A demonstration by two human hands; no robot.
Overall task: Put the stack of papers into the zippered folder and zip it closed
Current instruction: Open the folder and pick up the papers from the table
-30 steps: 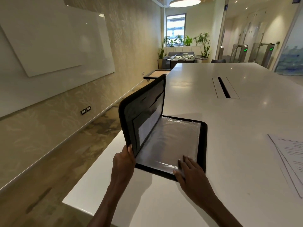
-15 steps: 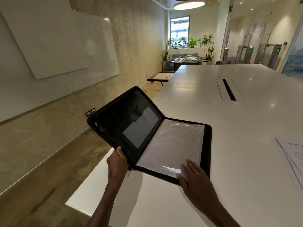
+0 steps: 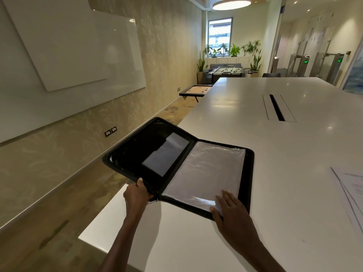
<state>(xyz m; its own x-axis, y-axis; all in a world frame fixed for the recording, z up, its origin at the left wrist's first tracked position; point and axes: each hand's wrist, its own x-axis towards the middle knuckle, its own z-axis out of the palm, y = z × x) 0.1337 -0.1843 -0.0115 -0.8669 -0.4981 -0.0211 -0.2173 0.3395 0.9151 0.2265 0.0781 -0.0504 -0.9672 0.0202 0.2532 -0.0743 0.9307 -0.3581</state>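
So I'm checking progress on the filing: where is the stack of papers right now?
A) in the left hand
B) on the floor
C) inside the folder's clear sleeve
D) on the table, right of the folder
D: the stack of papers lies on the table, right of the open zippered folder, and neither hand touches it.

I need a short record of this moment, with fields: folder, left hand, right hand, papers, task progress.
folder: zippered folder open, right half on the table, left cover past the table edge
left hand: left hand grips the left cover's near edge
right hand: right hand rests flat on the clear inner sleeve
papers: stack of papers on the table, right of the folder, untouched
task progress: papers not yet inside
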